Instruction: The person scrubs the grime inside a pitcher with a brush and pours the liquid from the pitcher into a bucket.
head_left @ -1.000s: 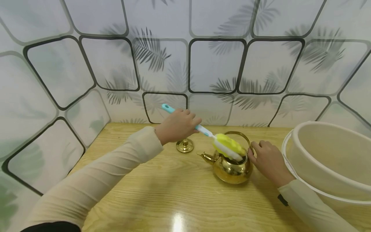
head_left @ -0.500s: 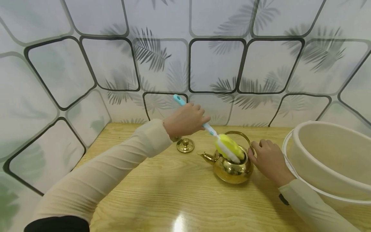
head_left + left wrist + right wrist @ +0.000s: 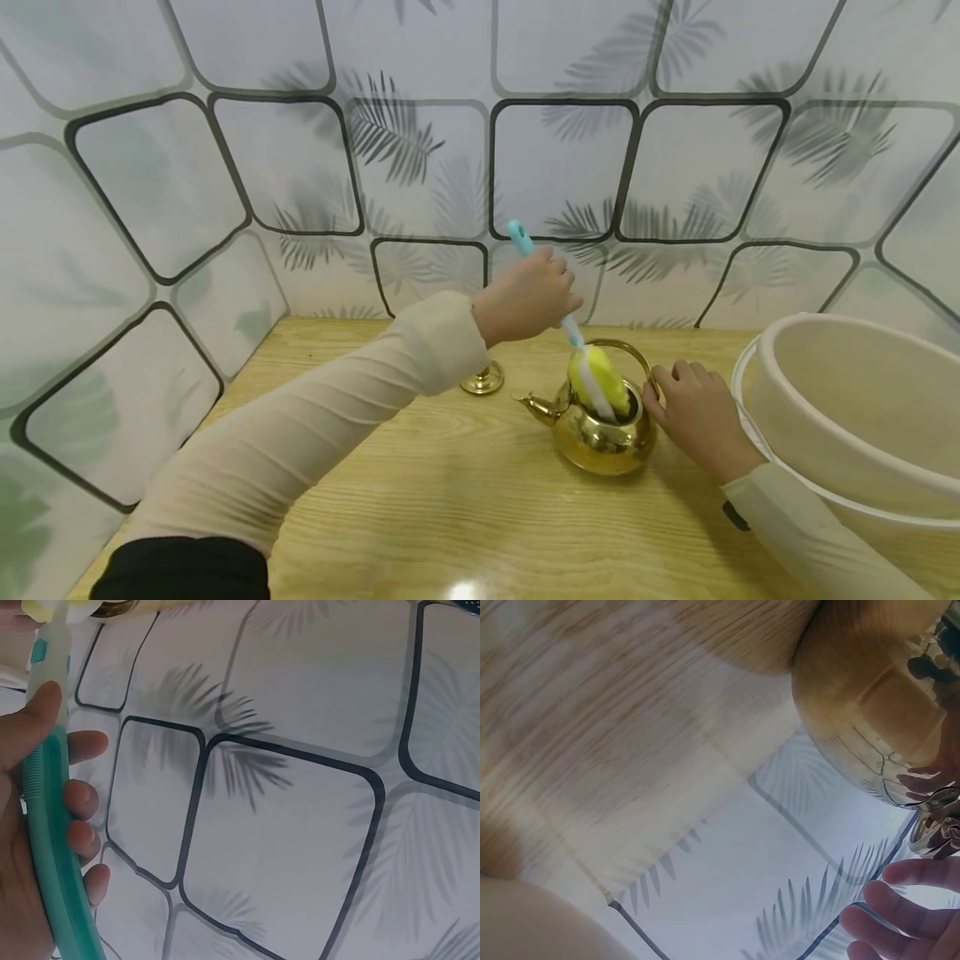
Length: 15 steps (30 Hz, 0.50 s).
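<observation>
Brush swung more upright over the kettle's mouth

The brush has been swung within the last second from a long slant to a much steeper stand, and the left hand has been carried across towards the kettle with it. The brush's handle is gripped by that hand, fingers wrapped round it. The yellow head is met by the mouth at its lower end; how deep the tip is sunk cannot be told, but most of the head is left above the rim.

By this, the head is judged to be better lined up with the opening, though a snug fit must be expected.

The kettle has been kept in place on the tabletop, its hoop held by the right hand. The lid is partly hidden by the left cuff. The bucket is seen beyond the right hand.
</observation>
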Each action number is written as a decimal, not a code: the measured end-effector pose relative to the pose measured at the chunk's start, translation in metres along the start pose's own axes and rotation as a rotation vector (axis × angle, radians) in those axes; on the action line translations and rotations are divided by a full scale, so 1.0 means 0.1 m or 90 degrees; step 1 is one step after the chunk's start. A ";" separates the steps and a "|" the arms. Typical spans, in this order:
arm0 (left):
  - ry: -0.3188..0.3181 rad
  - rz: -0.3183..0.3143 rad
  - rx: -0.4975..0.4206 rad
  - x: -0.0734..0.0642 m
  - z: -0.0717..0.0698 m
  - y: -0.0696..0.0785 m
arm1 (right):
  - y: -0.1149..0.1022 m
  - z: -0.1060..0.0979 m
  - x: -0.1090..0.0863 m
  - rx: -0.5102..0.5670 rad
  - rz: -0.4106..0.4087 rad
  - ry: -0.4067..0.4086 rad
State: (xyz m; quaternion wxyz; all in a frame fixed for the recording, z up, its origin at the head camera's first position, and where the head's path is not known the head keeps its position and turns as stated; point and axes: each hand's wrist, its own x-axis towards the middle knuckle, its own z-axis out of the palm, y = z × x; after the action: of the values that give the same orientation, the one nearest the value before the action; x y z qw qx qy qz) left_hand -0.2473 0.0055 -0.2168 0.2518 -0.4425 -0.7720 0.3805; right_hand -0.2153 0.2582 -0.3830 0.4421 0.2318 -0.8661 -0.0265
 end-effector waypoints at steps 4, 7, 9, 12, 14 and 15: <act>0.001 0.004 0.033 0.08 0.00 0.08 | 0.00 0.00 0.00 0.001 -0.001 0.002; 0.002 0.010 0.057 0.12 0.02 0.15 | -0.01 0.00 0.01 0.000 -0.003 0.003; -0.001 0.013 0.057 0.14 0.04 0.19 | -0.01 0.00 0.01 0.001 -0.003 0.004; -0.002 0.020 0.043 0.17 0.07 0.24 | -0.01 -0.01 0.01 0.004 -0.002 0.003; -0.002 0.021 0.039 0.19 0.09 0.26 | 0.00 -0.01 0.02 0.006 -0.002 0.005; -0.001 0.021 0.039 0.20 0.10 0.28 | 0.00 -0.01 0.02 0.006 -0.002 0.005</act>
State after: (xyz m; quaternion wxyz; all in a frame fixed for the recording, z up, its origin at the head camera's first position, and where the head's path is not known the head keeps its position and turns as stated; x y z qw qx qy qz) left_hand -0.2503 0.0281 -0.2440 0.2582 -0.4468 -0.7527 0.4087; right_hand -0.2156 0.2572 -0.3812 0.4442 0.2355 -0.8641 -0.0223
